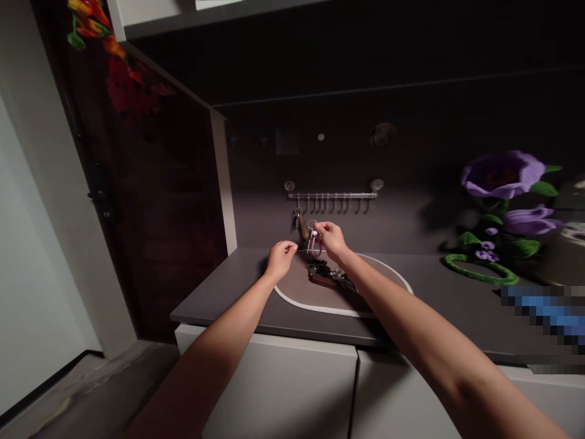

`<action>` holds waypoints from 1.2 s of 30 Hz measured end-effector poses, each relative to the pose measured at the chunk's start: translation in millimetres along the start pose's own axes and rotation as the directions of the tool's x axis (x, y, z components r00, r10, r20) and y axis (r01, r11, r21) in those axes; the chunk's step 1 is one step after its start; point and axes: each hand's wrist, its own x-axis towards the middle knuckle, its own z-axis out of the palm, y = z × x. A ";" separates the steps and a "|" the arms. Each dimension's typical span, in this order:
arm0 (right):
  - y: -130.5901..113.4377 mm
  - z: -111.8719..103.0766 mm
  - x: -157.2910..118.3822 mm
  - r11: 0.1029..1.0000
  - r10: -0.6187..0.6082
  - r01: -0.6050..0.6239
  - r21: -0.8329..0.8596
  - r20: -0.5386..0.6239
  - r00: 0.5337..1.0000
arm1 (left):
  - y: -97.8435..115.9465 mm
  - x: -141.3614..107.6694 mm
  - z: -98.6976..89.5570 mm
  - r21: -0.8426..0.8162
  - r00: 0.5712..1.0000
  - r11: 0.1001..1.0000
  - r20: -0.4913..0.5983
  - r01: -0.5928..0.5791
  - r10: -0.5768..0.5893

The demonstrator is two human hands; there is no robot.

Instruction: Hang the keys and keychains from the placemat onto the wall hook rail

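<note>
My right hand (331, 239) pinches a key ring (312, 225) from which keys (309, 242) and a pink loop-shaped fob (317, 244) hang. It is held in the air just below a clear hook rail (333, 196) on the dark wall. At the rail's left end, another set of keys with a brown fob (303, 227) hangs from a hook. My left hand (280, 258) is to the left, its fingertips pressed together with nothing seen in them. Below my hands, a pile of keys (336, 277) with a brown piece lies on a brown mat (297, 296) with a white rim.
Purple flowers (503, 174) and a green ring (479, 268) stand on the right of the dark counter (219, 292). A blurred-out blue item (543, 308) lies nearer. White cabinet doors (274, 384) are below. A shelf (183, 24) overhangs. At left is a dark red door (169, 213).
</note>
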 end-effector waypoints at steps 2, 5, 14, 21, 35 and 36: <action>-0.3 6.9 10.9 1.000 -0.011 0.012 0.023 -0.054 0.998 | 0.3 -1.7 -0.4 0.078 0.997 0.994 0.022 -0.073 0.072; -0.7 16.8 26.3 0.998 -0.005 0.012 0.053 -0.122 0.992 | 1.0 -3.7 -0.8 0.169 0.992 0.978 0.060 -0.124 0.115; 3.4 33.8 69.1 0.994 -0.077 0.051 -0.101 -0.269 0.960 | 0.5 -3.8 -1.8 0.305 0.989 0.942 0.092 -0.142 0.120; 12.4 37.3 83.6 0.989 -0.057 0.008 -0.151 -0.322 0.945 | 2.1 -4.2 -2.4 0.322 0.988 0.936 0.096 -0.143 0.118; 29.2 28.3 77.5 0.995 -0.032 0.004 -0.099 -0.285 0.958 | -1.4 -3.2 -2.2 0.321 0.989 0.937 0.088 -0.139 0.117; 28.8 27.4 76.4 0.996 -0.021 -0.004 -0.091 -0.271 0.962 | -1.4 -3.3 -2.1 0.317 0.989 0.939 0.090 -0.137 0.114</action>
